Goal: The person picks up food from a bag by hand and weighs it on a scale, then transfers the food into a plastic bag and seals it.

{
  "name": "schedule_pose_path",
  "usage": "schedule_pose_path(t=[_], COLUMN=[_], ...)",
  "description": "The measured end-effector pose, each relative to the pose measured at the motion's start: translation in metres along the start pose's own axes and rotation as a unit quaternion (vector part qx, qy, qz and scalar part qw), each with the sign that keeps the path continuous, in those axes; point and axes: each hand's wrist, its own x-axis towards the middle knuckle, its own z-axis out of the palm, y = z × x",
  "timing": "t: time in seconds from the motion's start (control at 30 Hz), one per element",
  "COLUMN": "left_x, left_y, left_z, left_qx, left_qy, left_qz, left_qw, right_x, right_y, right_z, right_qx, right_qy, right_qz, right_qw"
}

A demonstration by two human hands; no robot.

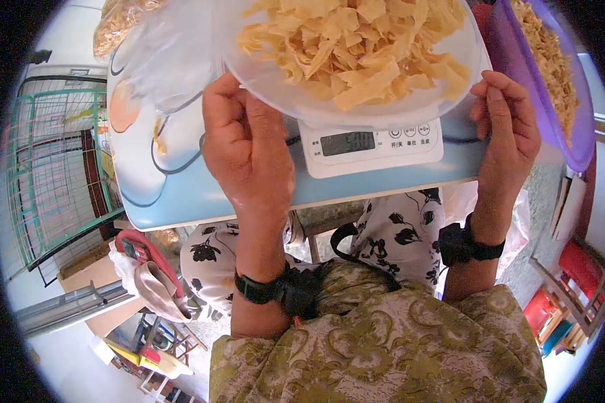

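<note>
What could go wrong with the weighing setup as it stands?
Skewed reading: the left hand and right hand are right by the rim of the plate; any finger contact could throw off the digital scale.
Spill: the yellow flakes are heaped loosely and the plate overhangs the scale's front, so a bump might tip some off.
Knock: the scale sits near the front edge of the table, so a snag could pull it over.

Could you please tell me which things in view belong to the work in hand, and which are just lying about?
Likely in use:
translucent bowl
yellow pieces in it
white digital scale beneath it
perhaps purple basin of shreds

Apparently just lying about:
clear plastic bag on the table
stray yellow scrap near it
green wire cage
</note>
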Motion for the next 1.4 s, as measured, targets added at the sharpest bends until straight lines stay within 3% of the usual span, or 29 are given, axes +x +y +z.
schedule_pose_path(t=[0.87, 1.07, 1.4], left_x=[-0.0011, -0.0008, 0.0021], left_y=[0.0044, 0.0048, 0.0042], left_z=[0.0010, 0.0008, -0.0006], left_qx=[-0.029, -0.035, 0.028], left_qy=[-0.009, -0.007, -0.017], left_qz=[0.004, -0.005, 0.019], left_qw=[1.000, 0.999, 0.999], right_x=[0.0035, 0.0036, 0.0056], right_y=[0.0006, 0.0020, 0.0020], right_z=[-0.0018, -0.0015, -0.0027], right_qx=[-0.041, -0.047, -0.068], right_qy=[-0.027, -0.034, -0.035], right_qz=[0.017, -0.019, -0.022], right_qw=[0.999, 0.998, 0.997])
